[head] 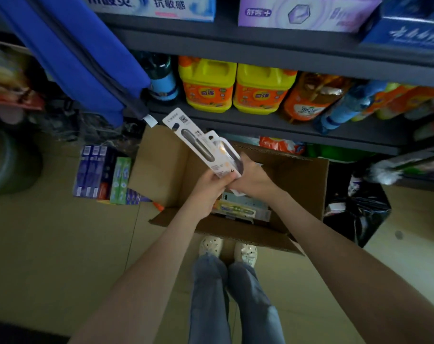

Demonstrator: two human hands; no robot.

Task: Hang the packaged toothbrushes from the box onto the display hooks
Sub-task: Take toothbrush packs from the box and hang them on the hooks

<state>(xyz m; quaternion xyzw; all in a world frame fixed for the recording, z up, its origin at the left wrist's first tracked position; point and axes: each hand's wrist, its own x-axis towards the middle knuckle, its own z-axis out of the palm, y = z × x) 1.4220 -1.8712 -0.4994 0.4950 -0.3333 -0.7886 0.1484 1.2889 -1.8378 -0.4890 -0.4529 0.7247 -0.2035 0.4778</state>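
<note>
Head: both hands [232, 181] grip toothbrush packs [201, 145] above box [297, 175].

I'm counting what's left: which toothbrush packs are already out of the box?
The white packs gripped by the left hand and right hand above the cardboard box; the other packs lie inside it.

Reaching forward and down with both bare arms, gripping toothbrush packs [201, 145] in left hand [212, 185] and right hand [254, 178], hands touching

Yellow jugs [207, 85] fill the shelf [260, 123]; toothpaste boxes [101, 175] on floor [62, 234].
</note>
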